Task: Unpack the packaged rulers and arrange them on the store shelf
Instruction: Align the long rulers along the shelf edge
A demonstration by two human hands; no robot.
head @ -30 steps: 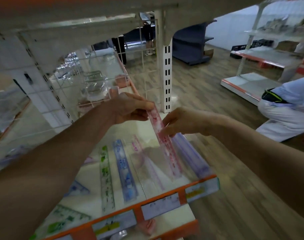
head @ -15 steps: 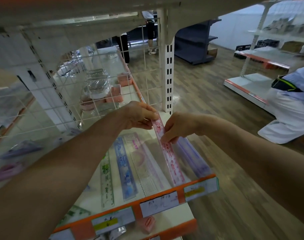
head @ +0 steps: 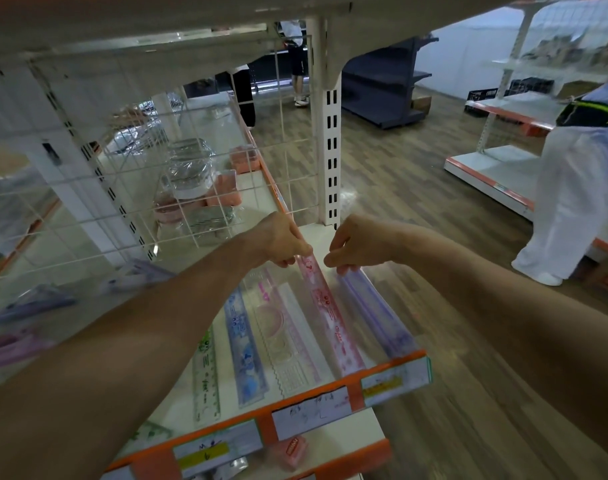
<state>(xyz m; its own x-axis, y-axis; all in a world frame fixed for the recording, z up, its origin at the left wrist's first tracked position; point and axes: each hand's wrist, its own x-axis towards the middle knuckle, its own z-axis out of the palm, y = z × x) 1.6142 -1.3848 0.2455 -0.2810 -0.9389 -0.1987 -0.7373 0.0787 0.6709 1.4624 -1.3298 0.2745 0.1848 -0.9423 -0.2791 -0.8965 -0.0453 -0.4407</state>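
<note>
On the white metal shelf (head: 316, 237) with an orange front rail, a pink translucent plastic ruler (head: 327, 306) was held lengthwise just beside a purple-edged clear pack of rulers (head: 375, 313). Its far end was pinched by the left hand (head: 282, 240). The right hand (head: 358, 247) was curled at the pack's far end, its grip not discernible. Released askew, the ruler could be left overlapping the pack

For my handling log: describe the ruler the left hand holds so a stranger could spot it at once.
Look at the white shelf with the orange front edge. The pink ruler is second from the right there, its far end pinched by the left hand. Its neighbours are a purple pack and a clear stencil ruler; only it bears red prints.
</note>
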